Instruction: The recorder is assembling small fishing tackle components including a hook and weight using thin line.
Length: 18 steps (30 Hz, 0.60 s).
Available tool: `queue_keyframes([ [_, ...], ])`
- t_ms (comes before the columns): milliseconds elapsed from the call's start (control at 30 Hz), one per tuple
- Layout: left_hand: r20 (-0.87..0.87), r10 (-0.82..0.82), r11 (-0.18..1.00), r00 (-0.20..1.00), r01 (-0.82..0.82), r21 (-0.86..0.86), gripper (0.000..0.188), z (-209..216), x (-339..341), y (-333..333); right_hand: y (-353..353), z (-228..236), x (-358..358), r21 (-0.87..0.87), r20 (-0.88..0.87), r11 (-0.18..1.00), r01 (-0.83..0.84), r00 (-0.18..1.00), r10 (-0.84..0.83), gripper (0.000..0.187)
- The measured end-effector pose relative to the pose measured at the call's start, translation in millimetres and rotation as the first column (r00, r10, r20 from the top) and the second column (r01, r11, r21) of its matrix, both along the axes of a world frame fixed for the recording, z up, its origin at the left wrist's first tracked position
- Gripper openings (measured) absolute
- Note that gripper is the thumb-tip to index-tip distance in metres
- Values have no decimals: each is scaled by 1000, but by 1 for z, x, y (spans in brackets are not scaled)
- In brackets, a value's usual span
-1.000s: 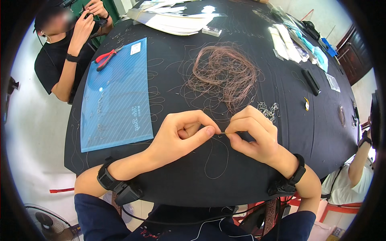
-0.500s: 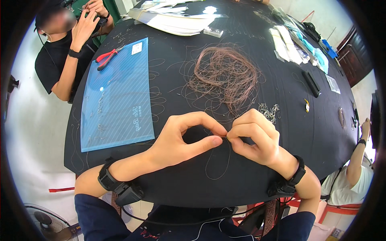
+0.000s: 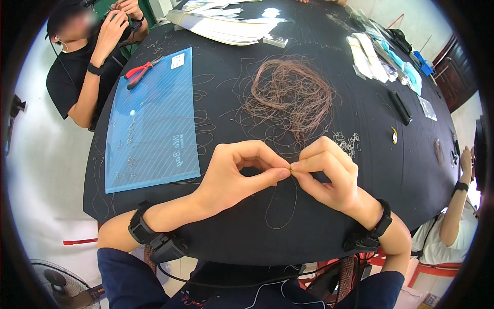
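My left hand [image 3: 226, 172] and my right hand [image 3: 332, 172] meet above the near part of the table, fingertips almost touching. Each is closed in a pinch of thumb and forefinger. Between the tips shows a tiny golden piece [image 3: 292, 169], too small to name, at my right fingers. A thin line [image 3: 280, 227] hangs in a loop below the fingertips; its held end is hidden, seemingly in my left pinch. Just beyond the hands lies a tangled bundle of brown line [image 3: 314, 110]. Beside my right knuckles is a small heap of metal bits [image 3: 351, 144].
A blue file bag [image 3: 154, 118] lies at left, red-handled pliers [image 3: 138, 74] on its far end. White strips [image 3: 221, 28] and a clear box [image 3: 275, 40] lie at the far side. A black case [image 3: 400, 107] rests at right. Other people sit left and right.
My left thumb has closed up against the forefinger, where a gap showed before. Both hands stay together, and the line loop still hangs below them.
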<state>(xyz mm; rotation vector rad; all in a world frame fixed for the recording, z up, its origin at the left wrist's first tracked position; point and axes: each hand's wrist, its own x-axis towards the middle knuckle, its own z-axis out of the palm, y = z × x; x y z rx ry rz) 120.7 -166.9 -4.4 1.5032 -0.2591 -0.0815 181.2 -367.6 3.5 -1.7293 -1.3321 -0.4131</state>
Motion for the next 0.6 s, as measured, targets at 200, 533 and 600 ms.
queue_keyframes([
  [200,154,62,994,986,-75,81,9,-1,0,-2,-1,-1,1,-2,-36,1000,-22,999,22,24],
  [533,148,76,987,986,-95,130,7,1,-1,-1,-2,0,0,-32,-103,999,-20,995,17,26],
  [600,139,74,982,987,-96,160,8,3,-1,0,-2,1,0,-36,-111,999,-25,994,21,25],
])
